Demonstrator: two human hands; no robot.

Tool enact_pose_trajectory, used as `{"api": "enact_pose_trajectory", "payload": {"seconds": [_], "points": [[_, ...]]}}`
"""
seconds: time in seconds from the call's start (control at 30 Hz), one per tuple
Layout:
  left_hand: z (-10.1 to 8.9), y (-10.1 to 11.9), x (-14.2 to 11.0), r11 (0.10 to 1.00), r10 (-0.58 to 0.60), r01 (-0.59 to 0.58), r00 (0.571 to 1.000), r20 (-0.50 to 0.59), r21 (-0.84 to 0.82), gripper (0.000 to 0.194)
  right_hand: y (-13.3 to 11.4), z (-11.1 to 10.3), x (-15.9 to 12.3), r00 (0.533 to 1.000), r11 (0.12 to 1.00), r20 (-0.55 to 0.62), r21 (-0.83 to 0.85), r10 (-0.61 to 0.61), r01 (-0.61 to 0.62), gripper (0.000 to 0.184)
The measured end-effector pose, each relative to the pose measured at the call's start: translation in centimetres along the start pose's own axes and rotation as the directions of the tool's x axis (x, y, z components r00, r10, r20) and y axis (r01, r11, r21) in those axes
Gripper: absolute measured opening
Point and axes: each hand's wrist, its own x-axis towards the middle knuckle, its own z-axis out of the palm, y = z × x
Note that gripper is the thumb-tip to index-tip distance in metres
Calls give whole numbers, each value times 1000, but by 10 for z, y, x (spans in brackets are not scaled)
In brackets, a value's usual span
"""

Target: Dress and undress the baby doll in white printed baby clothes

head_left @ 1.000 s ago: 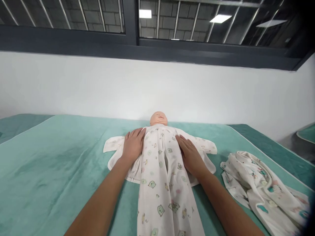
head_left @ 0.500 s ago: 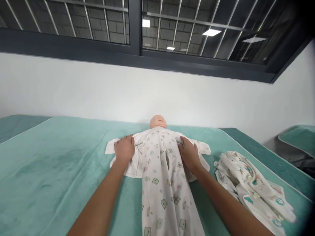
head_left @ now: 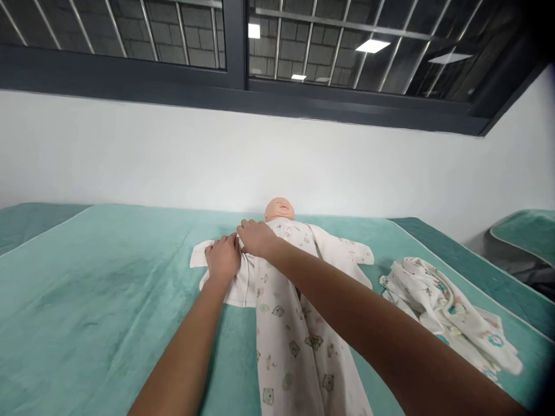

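A baby doll lies on its back, its head towards the wall. Over its body is a white baby garment with a small green and brown animal print, the lower part stretching towards me. Under that, white cloth spreads out to both sides, with a sleeve at the left and another at the right. My left hand has its fingers curled on the left sleeve. Beside it, touching the cloth near the doll's left-side shoulder, is my right hand, fingers bent; the fingertips are partly hidden.
Crumpled white printed clothing lies to the right of the doll. Everything rests on a green padded surface with darker green edges. Behind rises a white wall below a dark-framed barred window.
My right hand has left the right side of the garment and crossed over the doll to the left, beside my left hand. My left hand stays on the left sleeve.
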Motion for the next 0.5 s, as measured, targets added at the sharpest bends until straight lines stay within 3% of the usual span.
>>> {"api": "enact_pose_trajectory", "payload": {"seconds": [0.27,0.5], "points": [[4,-3,8,1000,-7,6,999,35,5,36,0,9,7,994,997,89,-44,61,-58,38],[-2,-1,6,1000,6,-6,999,45,-8,41,20,0,4,996,999,93,-46,-2,6,47]]}}
